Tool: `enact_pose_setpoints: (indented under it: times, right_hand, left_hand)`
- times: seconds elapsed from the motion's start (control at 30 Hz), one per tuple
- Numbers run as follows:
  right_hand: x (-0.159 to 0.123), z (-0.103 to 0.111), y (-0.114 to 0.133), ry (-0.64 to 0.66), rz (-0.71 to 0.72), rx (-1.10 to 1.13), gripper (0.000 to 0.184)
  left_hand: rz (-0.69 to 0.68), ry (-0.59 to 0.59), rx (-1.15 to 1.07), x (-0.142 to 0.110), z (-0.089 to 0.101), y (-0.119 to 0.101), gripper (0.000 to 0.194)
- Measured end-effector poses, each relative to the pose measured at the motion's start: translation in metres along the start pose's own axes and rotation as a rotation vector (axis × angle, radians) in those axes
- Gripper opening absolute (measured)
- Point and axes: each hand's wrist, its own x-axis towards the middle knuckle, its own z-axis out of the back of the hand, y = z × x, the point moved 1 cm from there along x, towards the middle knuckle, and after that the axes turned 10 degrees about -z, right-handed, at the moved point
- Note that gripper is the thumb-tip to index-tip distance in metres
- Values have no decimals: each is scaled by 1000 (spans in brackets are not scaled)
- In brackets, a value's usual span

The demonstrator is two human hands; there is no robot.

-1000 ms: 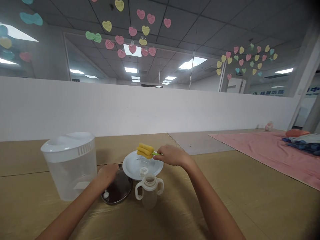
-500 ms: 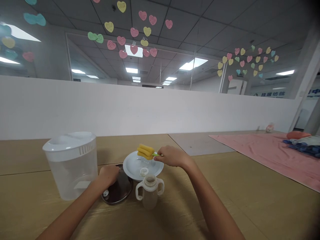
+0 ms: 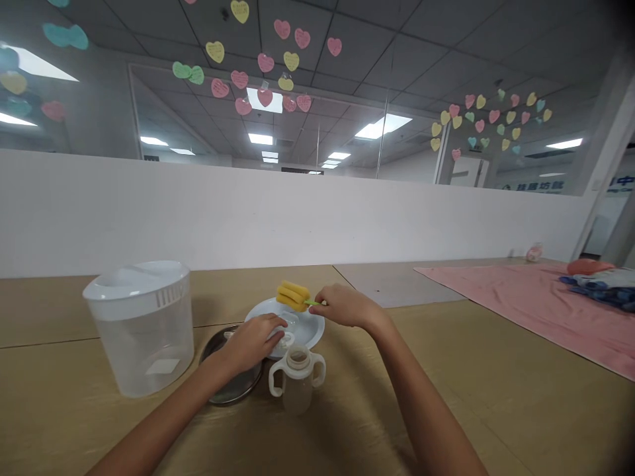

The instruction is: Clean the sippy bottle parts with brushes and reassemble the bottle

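Pinched in my right hand (image 3: 344,305) is the thin green handle of a yellow sponge brush (image 3: 293,296), its head raised over the white bowl (image 3: 316,328). My left hand (image 3: 256,340) reaches over the bowl's left side with fingers stretched out and apart, close to a small white ring-shaped part (image 3: 286,339). A clear part also lies in the bowl, partly hidden. In front stands an uncapped baby bottle (image 3: 297,387) with two white handles. Under my left forearm lies a round dark metal tray (image 3: 237,389), a small white piece on it mostly covered by my hand.
A translucent bucket (image 3: 141,337) with a white lid stands at the left. Along the back runs a white wall (image 3: 278,218) below glass. To the right lie a pink cloth (image 3: 506,297) and a blue and white cloth pile (image 3: 602,287).
My left hand has moved from the metal tray rightward to above the bowl, its fingers now stretched out. The sponge brush has shifted slightly right and up.
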Motion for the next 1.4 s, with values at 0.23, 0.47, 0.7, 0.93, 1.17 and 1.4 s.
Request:
enact_pose_setpoints:
  times: [0.23,0.47,0.7,0.93,1.17,1.4]
  right_hand:
    - [5,-4,-1,-25,34,-2,34]
    - [5,-4,1,-20,33,1,34]
    - [4,-5,1,-27,21,9,34]
    - [3,-3,2,-30,29,27,34]
    - [0,-1,2,-6,7,12,32]
    - [2,-1,2,2,0,5,32]
  left_hand:
    - [-25,135,-261,1,-21,19,35]
    - [10,198,-192,4,-16,12,38]
    - [55,173,-273,9,-23,23,31]
    - [72,139,-280,10,-23,20,31]
    - [85,112,-336,9,-15,19,31]
    - [41,146,-363,7,-21,24,31]
